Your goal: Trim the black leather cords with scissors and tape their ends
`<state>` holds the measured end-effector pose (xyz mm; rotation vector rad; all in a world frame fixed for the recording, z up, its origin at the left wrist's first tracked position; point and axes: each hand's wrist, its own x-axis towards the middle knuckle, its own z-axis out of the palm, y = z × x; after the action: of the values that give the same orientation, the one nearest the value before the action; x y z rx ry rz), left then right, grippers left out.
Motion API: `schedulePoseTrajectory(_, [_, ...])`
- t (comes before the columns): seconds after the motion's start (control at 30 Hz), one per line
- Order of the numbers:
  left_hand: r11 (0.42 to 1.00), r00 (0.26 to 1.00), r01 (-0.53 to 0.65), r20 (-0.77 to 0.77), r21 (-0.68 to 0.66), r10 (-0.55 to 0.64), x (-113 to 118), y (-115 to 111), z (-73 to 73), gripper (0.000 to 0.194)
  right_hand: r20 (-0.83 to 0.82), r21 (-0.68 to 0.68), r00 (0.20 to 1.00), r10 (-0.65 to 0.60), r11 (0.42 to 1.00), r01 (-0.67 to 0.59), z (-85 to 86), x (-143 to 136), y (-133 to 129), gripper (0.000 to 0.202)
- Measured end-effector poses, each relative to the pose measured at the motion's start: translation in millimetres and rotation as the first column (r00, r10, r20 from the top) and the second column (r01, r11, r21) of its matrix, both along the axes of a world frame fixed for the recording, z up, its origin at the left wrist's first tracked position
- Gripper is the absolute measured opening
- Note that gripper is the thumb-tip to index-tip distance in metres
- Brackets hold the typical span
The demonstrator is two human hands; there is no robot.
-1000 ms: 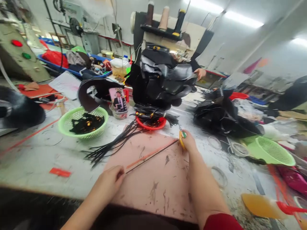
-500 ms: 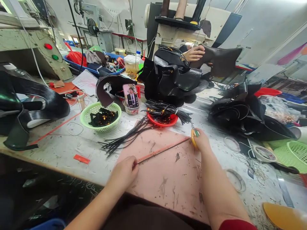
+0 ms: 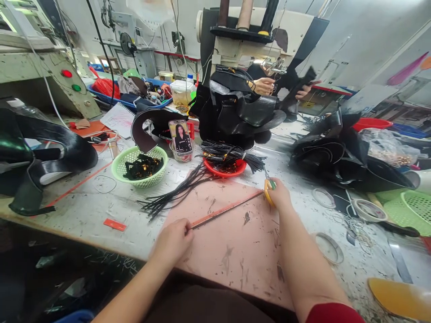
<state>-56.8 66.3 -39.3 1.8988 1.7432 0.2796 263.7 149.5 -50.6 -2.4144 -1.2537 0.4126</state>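
Orange, straight strip (image 3: 225, 209): left hand (image 3: 175, 238) pinches its end, right hand (image 3: 279, 194) grips yellow-handled scissors (image 3: 267, 192).

Mat (image 3: 249, 253) in front, leather heap (image 3: 249, 110) and sewing machine (image 3: 232, 56) behind

A cord (image 3: 235, 207) runs beside a strip (image 3: 215, 212) across the mat, between the left hand (image 3: 175, 240) and the right hand (image 3: 279, 195), with scissors (image 3: 267, 195) in the latter. Beyond, a cord bundle (image 3: 232, 153) lies on a bowl (image 3: 225, 173), right of a phone (image 3: 181, 137) and colander (image 3: 148, 181). A tape roll (image 3: 373, 217) lies rightward.
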Motion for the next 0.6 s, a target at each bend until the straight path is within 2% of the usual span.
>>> schedulePoseTrajectory(0.1, [0.999, 0.993, -0.036, 0.108, -0.028, 0.039, -1.9, -0.1, -1.9, 0.011, 0.01, 0.015, 1.0, 0.006, 1.0, -0.006, 7.0, -3.7, -10.5, 0.051])
schedulePoseTrajectory(0.2, [0.989, 0.934, -0.092, 0.333, -0.114, 0.126, -1.4, -1.2, -2.3, 0.007, 0.0, 0.053, 1.0, 0.03, 0.998, -0.03, 17.0, -15.7, -44.0, 0.047])
schedulePoseTrajectory(0.3, [0.964, 0.784, -0.137, 0.57, -0.227, 0.246, 4.8, -4.6, 2.5, 0.005, -0.067, 0.067, 0.979, 0.192, 0.98, -0.188, 24.1, -30.3, -94.3, 0.048])
schedulePoseTrajectory(0.33, [0.949, 0.727, -0.143, 0.622, -0.279, 0.292, 8.0, -6.3, 5.0, 0.007, -0.08, 0.067, 0.96, 0.27, 0.962, -0.265, 24.9, -32.8, -110.5, 0.047])
schedulePoseTrajectory(0.4, [0.908, 0.633, -0.135, 0.671, -0.396, 0.387, 15.1, -10.2, 9.8, 0.013, -0.056, 0.042, 0.944, 0.325, 0.946, -0.323, 24.2, -30.9, -135.7, 0.043])
schedulePoseTrajectory(0.5, [0.852, 0.565, -0.125, 0.669, -0.509, 0.483, 24.1, -15.4, 12.8, 0.021, 0.085, -0.055, 0.98, 0.182, 0.983, -0.178, 20.8, -12.1, -151.6, 0.041])
schedulePoseTrajectory(0.6, [0.84, 0.489, -0.167, 0.696, -0.516, 0.525, 30.7, -16.7, 10.6, 0.027, 0.235, -0.166, 0.968, 0.087, 0.985, -0.048, 19.9, 8.8, -150.4, 0.041])
